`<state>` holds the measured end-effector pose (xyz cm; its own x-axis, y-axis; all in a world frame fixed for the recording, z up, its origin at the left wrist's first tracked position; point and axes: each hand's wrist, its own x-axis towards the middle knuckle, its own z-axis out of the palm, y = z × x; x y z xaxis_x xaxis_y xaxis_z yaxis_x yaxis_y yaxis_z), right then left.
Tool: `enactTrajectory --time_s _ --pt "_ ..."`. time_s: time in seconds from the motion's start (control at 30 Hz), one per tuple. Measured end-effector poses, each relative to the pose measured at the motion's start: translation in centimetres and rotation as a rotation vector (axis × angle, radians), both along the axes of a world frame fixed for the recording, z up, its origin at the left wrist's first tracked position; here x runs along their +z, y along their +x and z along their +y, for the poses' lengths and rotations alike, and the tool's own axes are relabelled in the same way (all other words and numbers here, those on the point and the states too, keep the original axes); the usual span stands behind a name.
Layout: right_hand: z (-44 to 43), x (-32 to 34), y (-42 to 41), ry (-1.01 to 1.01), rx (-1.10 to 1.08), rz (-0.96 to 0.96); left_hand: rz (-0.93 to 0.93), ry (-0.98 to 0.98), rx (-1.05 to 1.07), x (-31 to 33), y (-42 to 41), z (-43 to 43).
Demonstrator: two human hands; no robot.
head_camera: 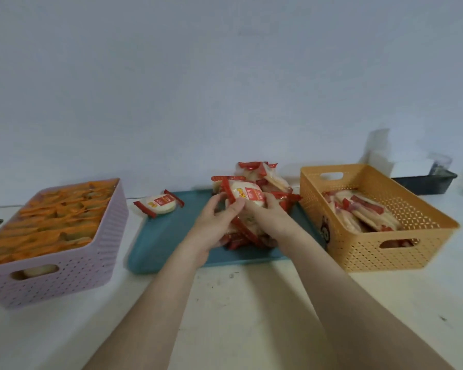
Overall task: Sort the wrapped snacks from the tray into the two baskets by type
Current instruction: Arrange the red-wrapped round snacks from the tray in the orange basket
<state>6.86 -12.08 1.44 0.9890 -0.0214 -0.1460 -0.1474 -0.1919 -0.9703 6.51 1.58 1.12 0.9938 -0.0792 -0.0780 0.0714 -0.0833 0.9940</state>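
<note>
Red-ended film wrappers mark the round pale snacks heaped at the right end of the teal tray. A stack is clamped between the left hand and the right hand, both closed on it just above the tray. The packs are judged light, slippery and brittle inside, so flat faces are best gripped, not crimped ends. 1 stray pack lies at the tray's far left corner. Left of the tray, the lilac basket is filled with orange packs; right of it, the orange basket is partly filled with red ones.
</note>
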Motion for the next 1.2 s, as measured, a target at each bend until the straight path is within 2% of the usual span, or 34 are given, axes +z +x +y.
enactTrajectory --time_s 0.07,0.13,0.27,0.37,0.5,0.6,0.7,0.8,0.87,0.93,1.0,1.2 --pt "-0.3 0.2 -0.6 0.140 0.061 0.022 -0.032 -0.055 0.057 0.5 -0.2 0.4" --pt "-0.2 0.7 -0.9 0.191 0.089 -0.018 -0.115 -0.107 0.098 1.5 -0.4 0.8" --pt "-0.6 3.5 -2.0 0.260 0.080 -0.218 -0.370 -0.084 0.139 4.3 -1.2 0.0" --pt "-2.6 6.5 -2.9 0.239 0.014 -0.407 -0.517 -0.094 0.088 6.8 -2.1 -2.1" --pt "-7.6 9.5 -4.4 0.036 -0.077 -0.604 -0.603 -0.122 -0.036 9.7 -2.6 -7.2" --pt "-12.2 9.8 -4.7 -0.112 -0.133 -0.633 -0.563 -0.035 -0.181 10.3 -2.3 -11.3" --pt "-16.1 8.5 -3.9 -0.402 -0.186 -0.449 -0.494 0.164 -0.306 8.9 -1.3 -14.2" --pt "-19.4 5.9 -3.0 -0.781 -0.198 -0.199 -0.427 0.459 -0.220 6.9 -0.8 -15.6" --pt "-20.3 4.5 -3.1 -0.940 -0.179 -0.105 -0.289 0.686 -0.178 5.5 -1.1 -16.0" --pt "-20.0 3.7 -3.5 -1.002 -0.165 -0.106 -0.112 0.727 -0.290 4.6 -1.8 -16.1" --pt "-19.6 3.4 -4.0 -1.013 -0.193 -0.130 -0.031 0.623 -0.333 4.0 -2.3 -16.5" --pt "-18.5 4.7 -5.9 -0.951 -0.380 -0.363 -0.372 0.627 -0.196 4.8 -4.1 -15.1"
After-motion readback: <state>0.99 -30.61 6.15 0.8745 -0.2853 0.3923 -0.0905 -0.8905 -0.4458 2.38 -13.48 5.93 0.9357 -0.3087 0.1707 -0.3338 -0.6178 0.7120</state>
